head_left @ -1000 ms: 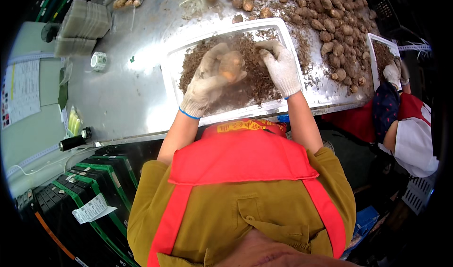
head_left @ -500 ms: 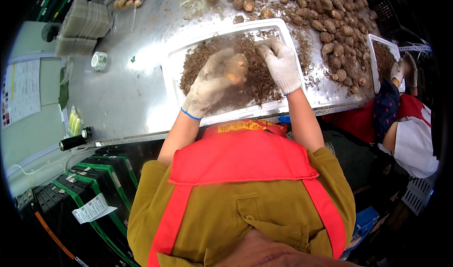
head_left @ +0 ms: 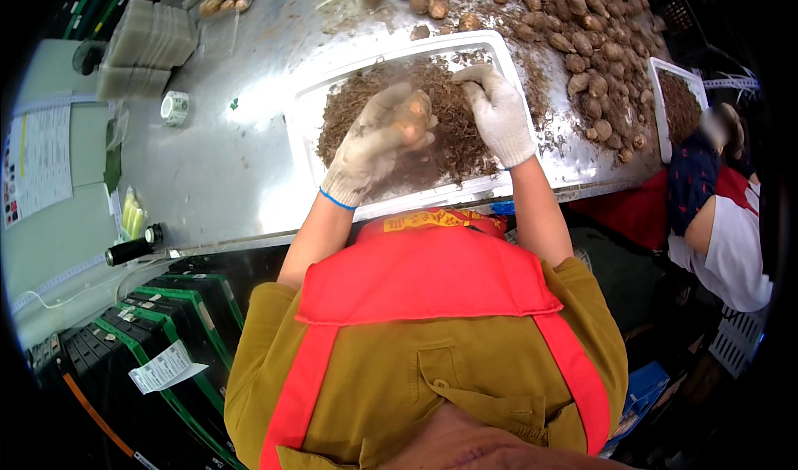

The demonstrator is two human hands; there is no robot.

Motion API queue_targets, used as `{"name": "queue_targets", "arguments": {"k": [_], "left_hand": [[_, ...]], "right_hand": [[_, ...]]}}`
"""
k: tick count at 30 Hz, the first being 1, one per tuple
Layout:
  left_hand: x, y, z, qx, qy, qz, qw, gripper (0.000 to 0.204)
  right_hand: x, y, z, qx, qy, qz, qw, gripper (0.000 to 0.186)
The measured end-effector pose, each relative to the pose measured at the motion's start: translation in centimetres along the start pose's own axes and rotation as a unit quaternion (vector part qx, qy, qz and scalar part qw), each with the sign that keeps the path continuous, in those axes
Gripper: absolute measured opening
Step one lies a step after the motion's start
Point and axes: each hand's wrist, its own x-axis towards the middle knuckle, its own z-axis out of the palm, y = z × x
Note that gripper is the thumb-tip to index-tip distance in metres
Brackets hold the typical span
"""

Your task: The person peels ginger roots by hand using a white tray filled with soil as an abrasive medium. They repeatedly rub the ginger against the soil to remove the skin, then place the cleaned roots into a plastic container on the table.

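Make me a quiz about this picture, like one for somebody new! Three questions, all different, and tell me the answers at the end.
1. Fill in: the left hand in the middle holds a brown ____.

2. True or false: the white roll is to the left of the big white tray.

3. Where in the picture is the big pile of tubers?
a) lower left
b) upper right
c) lower right

Key: 1. tuber; 2. true; 3. b
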Motion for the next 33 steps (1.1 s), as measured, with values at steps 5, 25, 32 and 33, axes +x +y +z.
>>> {"name": "queue_targets", "arguments": {"k": [5,25,32,33], "left_hand": [[0.2,-0.3,0.4,0.002,0.008,-0.005,1.000,0.083],[0.6,-0.9,-0.1,0.166,-0.033,-0.014,0.985,0.086],[1.0,-2.7,-2.4,0.009,0.029,-0.053,0.998,0.086],[1.2,-2.6,-2.2,-0.010,0.035,-0.066,0.997,0.087]], "right_hand": [[-2.2,-2.6,0.4,0.176,-0.060,0.005,0.983,0.028],[-2.4,-2.1,2.5,-0.013,0.032,-0.199,0.979,0.024],[0.3,2.0,2.4,-0.042,0.043,-0.049,0.997,0.022],[0.2,2.4,1.9,-0.052,0.047,-0.035,0.997,0.022]]}}
